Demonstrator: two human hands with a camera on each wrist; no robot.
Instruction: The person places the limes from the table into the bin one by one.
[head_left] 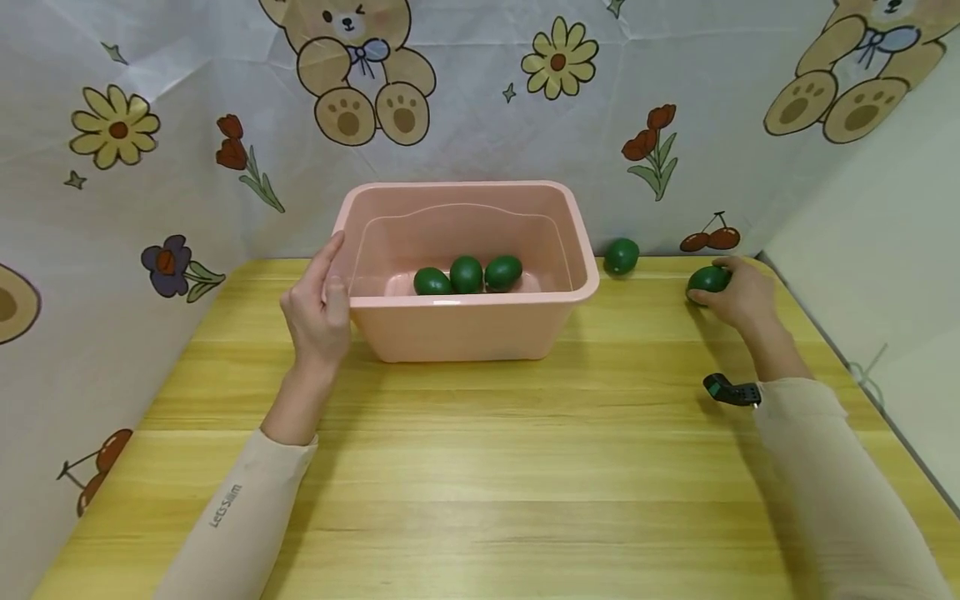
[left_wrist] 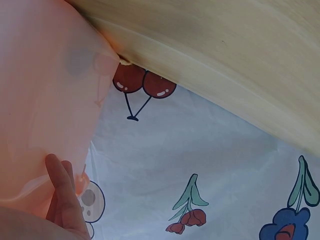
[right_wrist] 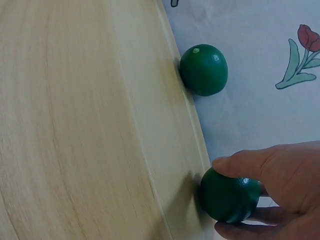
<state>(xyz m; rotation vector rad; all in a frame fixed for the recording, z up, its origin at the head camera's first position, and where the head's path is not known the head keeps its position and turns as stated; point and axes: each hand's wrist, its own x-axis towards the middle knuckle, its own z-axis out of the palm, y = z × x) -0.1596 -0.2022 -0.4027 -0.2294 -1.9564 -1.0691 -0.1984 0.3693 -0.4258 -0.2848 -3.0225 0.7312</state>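
Note:
A pink plastic bin [head_left: 465,329] stands at the back of the wooden table, with several green limes [head_left: 467,274] lying inside in a row. My left hand [head_left: 321,308] holds the bin's left rim; in the left wrist view its fingers [left_wrist: 65,192] lie against the pink wall. At the back right, my right hand [head_left: 746,293] grips a lime [head_left: 708,281] between thumb and fingers, and the right wrist view shows this lime [right_wrist: 230,196] at the table's back edge. Another lime [right_wrist: 204,70] rests between that hand and the bin, touched by neither hand.
A white cloth [head_left: 480,100] printed with bears and flowers hangs behind the table [head_left: 480,467]. A plain pale wall [head_left: 885,275] runs along the right edge. On my right wrist sits a black strapped device [head_left: 731,390].

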